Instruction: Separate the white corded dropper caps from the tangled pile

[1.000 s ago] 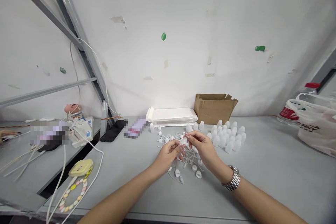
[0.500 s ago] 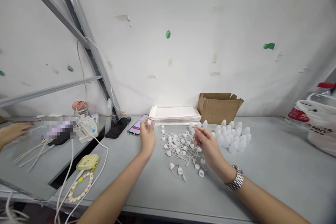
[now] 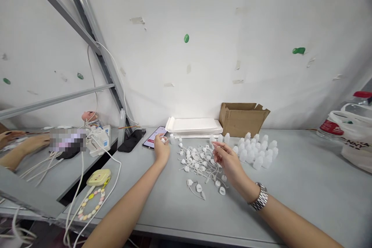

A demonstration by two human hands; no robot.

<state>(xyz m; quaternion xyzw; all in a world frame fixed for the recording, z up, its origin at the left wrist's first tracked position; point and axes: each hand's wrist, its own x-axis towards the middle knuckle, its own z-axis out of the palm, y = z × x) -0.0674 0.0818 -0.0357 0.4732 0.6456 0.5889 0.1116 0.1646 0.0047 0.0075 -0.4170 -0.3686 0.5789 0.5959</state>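
Note:
My left hand (image 3: 162, 150) is raised at the left of the pile, fingers curled round a small white piece (image 3: 163, 139) that looks like a cap; most of it is hidden. Beyond it lies a phone with a lit screen (image 3: 153, 139). On the right, my right hand (image 3: 227, 158) hovers by the pile's edge, thumb and fingertips pinched together; whatever is between them is too small to make out. Between both hands spreads a heap of white caps with thin straps (image 3: 200, 161). Several translucent small bottles (image 3: 258, 151) stand upright right of my right hand.
Against the wall are a stack of white sheets (image 3: 193, 126) and an open cardboard box (image 3: 242, 120). A plastic bag (image 3: 356, 143) stands far right. At left lie cables, a black phone (image 3: 131, 140), a yellow case (image 3: 99, 177) and a bead loop (image 3: 92, 203). A co-worker's hand (image 3: 36, 143) is beyond.
My left hand has turned and drawn slightly left and down, so the white piece shows less. My right hand has hardly moved. The co-worker's hands have come further into view at the left.

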